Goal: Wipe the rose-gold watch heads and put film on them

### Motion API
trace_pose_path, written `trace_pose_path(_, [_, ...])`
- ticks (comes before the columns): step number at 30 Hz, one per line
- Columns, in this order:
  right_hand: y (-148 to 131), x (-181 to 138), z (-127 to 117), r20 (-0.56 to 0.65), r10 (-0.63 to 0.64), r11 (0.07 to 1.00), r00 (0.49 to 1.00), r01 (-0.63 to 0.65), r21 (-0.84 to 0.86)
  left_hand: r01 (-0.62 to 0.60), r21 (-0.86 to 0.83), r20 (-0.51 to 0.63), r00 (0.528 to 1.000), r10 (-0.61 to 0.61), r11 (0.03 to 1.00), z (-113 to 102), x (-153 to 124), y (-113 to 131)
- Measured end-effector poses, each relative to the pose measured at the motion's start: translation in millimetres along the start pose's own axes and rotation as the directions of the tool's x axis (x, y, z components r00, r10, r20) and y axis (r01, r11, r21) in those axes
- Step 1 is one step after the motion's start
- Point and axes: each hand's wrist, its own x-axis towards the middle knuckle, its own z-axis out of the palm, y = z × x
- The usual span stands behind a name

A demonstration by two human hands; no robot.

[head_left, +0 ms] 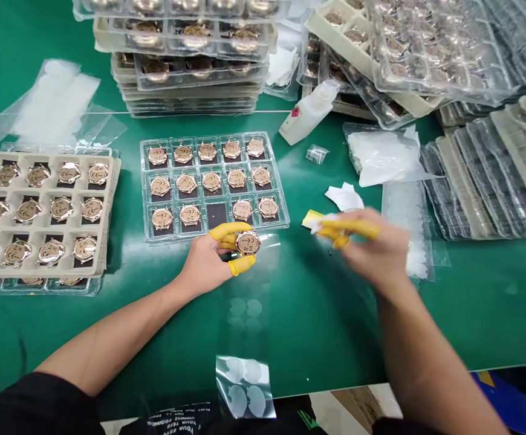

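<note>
Watch [248,243] — gripped in left hand [206,266] | yellow-white piece [312,222] — pinched in right hand [372,244]

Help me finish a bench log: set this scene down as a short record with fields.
left hand: holds a watch case, engraved back showing
right hand: pinches a small white-and-yellow piece, blurred
finger covers: yellow, on both hands
transparent tray: beyond the left hand; fourteen watch cases, bottom-row middle pocket showing its dark pad
film strip: below the left hand, carrying round pieces
white bottle: right of the tray's far corner
</note>
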Motion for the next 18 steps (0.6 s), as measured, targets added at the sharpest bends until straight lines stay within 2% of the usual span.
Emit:
trace_pose_path(2, [15.8, 71.5, 4.8, -0.223, 0.045, 0.998, 0.974, -0.034, 0.054, -0.004, -0.027, -0.029, 1.0, 0.003, 1.0, -0.1, 1.9, -1.0])
trace_pose_path(3, [22.4, 110.5, 7.4, -0.245, 0.11, 0.994, 0.963, -0.102, 0.048, -0.008, -0.032, -0.04, 0.999, 0.007, 0.999, -0.1, 2.5, -1.6])
trace_pose_path(5, [29.3, 181.1, 11.6, -0.137, 0.301, 0.951, 0.944, -0.308, -0.032, -0.015, -0.028, -0.045, 0.999, 0.014, 0.999, 0.1, 2.7, -2.8])
trace_pose_path(7, [26.7, 228.5, 12.8, -0.052, 0.405, 0.897, 0.913, -0.407, -0.172, -0.023, -0.011, -0.038, 0.999, 0.023, 1.0, 0.3, 2.0, -3.9])
trace_pose_path(9, [17.6, 248.8, 10.4, 0.046, 0.45, 0.858, 0.892, -0.418, -0.298, -0.031, 0.019, -0.028, 0.999, 0.032, 0.999, 0.4, 0.7, -4.6])
trace_pose_path(12, [6.4, 248.5, 3.9, 0.148, 0.459, 0.84, 0.876, -0.374, -0.393, -0.031, 0.058, -0.025, 0.999, 0.033, 0.998, 0.7, -0.7, -4.8])
trace_pose_path(15, [12.1, 242.7, 1.1, 0.115, 0.436, 0.867, 0.893, -0.382, -0.319, -0.024, 0.088, -0.024, 0.999, 0.026, 0.996, 1.6, -1.0, -3.6])
trace_pose_path(18, [31.4, 243.0, 5.5, 0.107, 0.391, 0.911, 0.914, -0.368, -0.187, -0.025, 0.12, -0.021, 0.999, 0.027, 0.993, 2.6, -0.8, -1.6])
